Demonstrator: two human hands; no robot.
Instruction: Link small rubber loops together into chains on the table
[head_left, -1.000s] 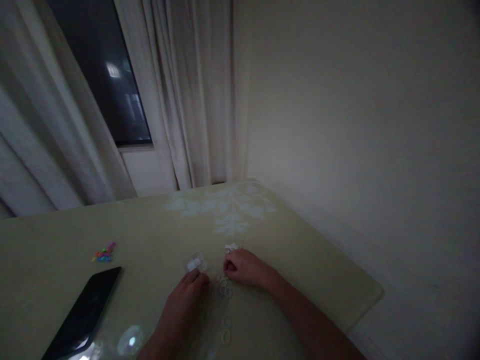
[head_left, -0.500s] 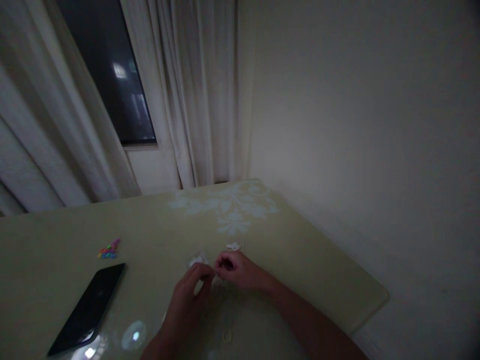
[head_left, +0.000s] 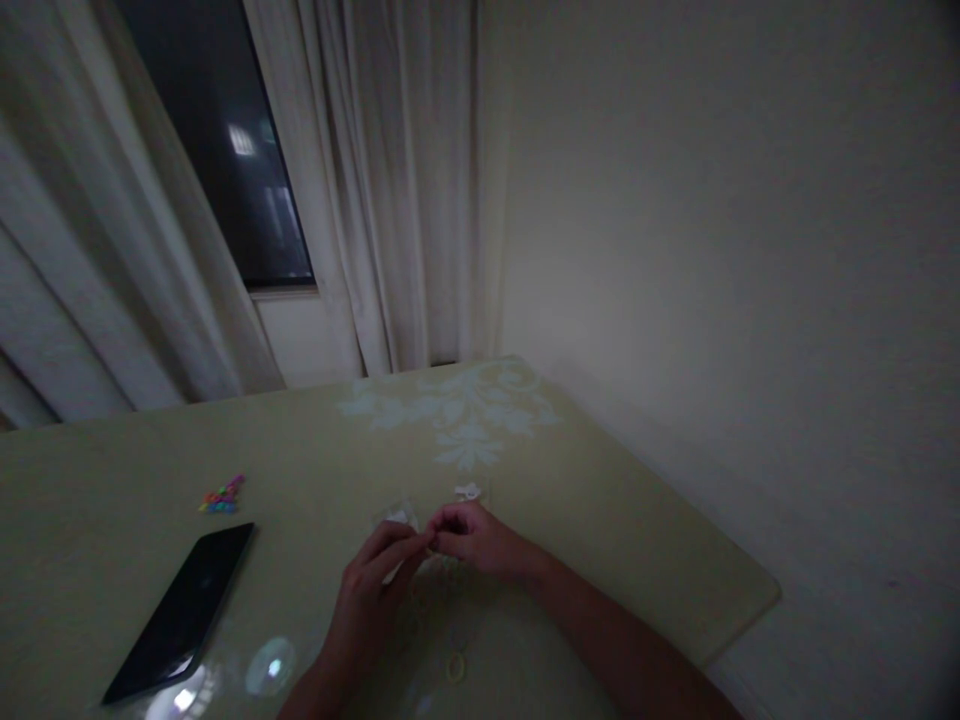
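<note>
My left hand (head_left: 381, 570) and my right hand (head_left: 474, 538) meet fingertip to fingertip above the table, each closed in a pinch. Whatever sits between the fingertips is too small and dark to name. Just behind my left hand lies a small clear bag (head_left: 397, 513) with something white in it. Small white pieces (head_left: 468, 491) rest beyond my right hand's knuckles. Below the hands, toward me, lies a small pale yellow ring (head_left: 455, 667), with faint thin loops near it that I cannot make out well.
A black tablet or large phone (head_left: 184, 610) lies at the left of the table (head_left: 600, 520). Behind it sits a little pile of colourful small pieces (head_left: 223, 495). A wall (head_left: 712, 250) borders the table on the right, and curtains (head_left: 390, 200) hang behind it.
The fingers of my left hand have straightened a little and reach closer to my right fingertips. My right hand has barely moved. The view has shifted very slightly.
</note>
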